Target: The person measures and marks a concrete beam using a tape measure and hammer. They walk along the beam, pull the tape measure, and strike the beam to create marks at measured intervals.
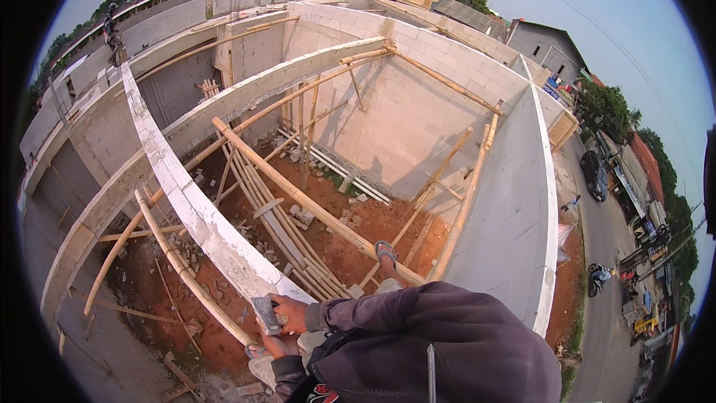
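A small grey rectangular tool (265, 315), whose exact kind I cannot make out, is held beside the end of a white-topped wall beam (212, 231). My right hand (291, 313) has its fingers closed against the tool's right side. Just below, my left hand (276, 345) grips its lower end, with part of the fingers hidden. One sandalled foot (385, 252) rests on a thick bamboo pole (321, 213); the other foot (256, 351) is by the beam's near end. Dark sleeves cover both arms.
Bamboo scaffolding crosses the deep, unroofed rooms. Far below lie red soil (399, 220), rubble and bundled bamboo poles (261, 198). A tall block wall (548, 239) stands at right, with a road (600, 313), a dark car (594, 175) and a motorbike (597, 278) beyond. Another person (112, 33) is far left.
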`<state>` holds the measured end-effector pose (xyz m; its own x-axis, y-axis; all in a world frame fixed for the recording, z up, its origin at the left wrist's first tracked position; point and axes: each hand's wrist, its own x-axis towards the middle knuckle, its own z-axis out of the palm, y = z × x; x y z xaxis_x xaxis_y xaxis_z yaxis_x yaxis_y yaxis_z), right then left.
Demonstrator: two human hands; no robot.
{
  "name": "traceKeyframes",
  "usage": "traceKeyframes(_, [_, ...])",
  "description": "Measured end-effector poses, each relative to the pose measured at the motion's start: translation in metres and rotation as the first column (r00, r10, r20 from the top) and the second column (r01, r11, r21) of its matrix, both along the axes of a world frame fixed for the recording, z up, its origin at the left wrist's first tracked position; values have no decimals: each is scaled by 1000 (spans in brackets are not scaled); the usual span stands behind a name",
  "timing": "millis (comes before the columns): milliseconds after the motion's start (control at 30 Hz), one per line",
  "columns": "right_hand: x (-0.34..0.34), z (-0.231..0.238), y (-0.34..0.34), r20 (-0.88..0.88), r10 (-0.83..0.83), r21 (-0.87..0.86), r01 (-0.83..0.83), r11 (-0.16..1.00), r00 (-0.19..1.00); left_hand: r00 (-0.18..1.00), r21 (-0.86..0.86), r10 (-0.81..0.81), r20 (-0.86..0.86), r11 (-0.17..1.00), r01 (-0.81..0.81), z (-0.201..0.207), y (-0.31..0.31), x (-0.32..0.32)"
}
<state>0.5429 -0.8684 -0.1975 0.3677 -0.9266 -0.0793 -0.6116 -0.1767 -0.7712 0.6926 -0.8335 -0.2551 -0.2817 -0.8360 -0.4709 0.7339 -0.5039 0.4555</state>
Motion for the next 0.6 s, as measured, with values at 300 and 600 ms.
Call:
traceKeyframes(300, [-22,41,6,-58,192,98,-186,978,980,996,14,0,-87,1000,1,-2,-16,67])
traceKeyframes(600, [-57,61,21,101,-169,150,153,977,981,532,-632,440,723,732,254,200,-136,149])
